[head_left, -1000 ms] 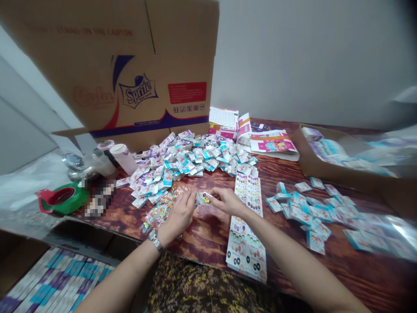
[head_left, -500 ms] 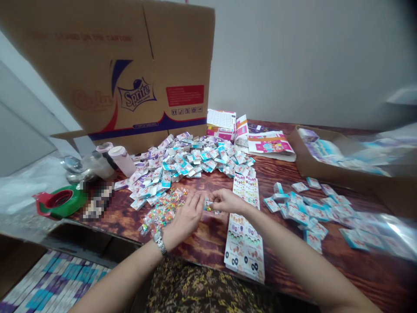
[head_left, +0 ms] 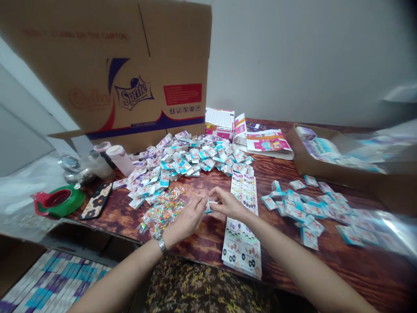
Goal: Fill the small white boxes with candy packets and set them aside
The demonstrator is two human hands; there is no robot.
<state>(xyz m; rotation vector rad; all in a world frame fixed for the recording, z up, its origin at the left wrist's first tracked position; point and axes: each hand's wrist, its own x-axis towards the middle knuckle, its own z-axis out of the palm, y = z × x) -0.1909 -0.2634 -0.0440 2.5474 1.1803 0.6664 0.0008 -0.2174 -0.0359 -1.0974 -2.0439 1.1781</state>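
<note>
Between my two hands, over the table's front middle, is a small white and blue box [head_left: 207, 207], partly hidden by fingers. My left hand [head_left: 188, 216], with a watch on its wrist, is closed on its left side. My right hand [head_left: 226, 202] pinches it from the right, fingers curled. Left of my left hand lies a heap of clear packets [head_left: 159, 211] with colourful small pieces inside. Behind my hands spreads a big pile of small white, blue and purple boxes [head_left: 182, 161]. Under my right forearm lie printed sticker sheets [head_left: 243, 248].
A large cardboard carton [head_left: 156, 65] stands at the back left. Left are a pink tumbler [head_left: 120, 160], a green tape roll [head_left: 65, 202] and a flowered phone case [head_left: 97, 201]. Loose boxes [head_left: 296, 211] and an open carton [head_left: 312, 167] are on the right.
The box between my hands now shows its white and blue side, where colourful contents showed before. My right hand has lifted slightly and its fingers have shifted. The view has moved slightly.
</note>
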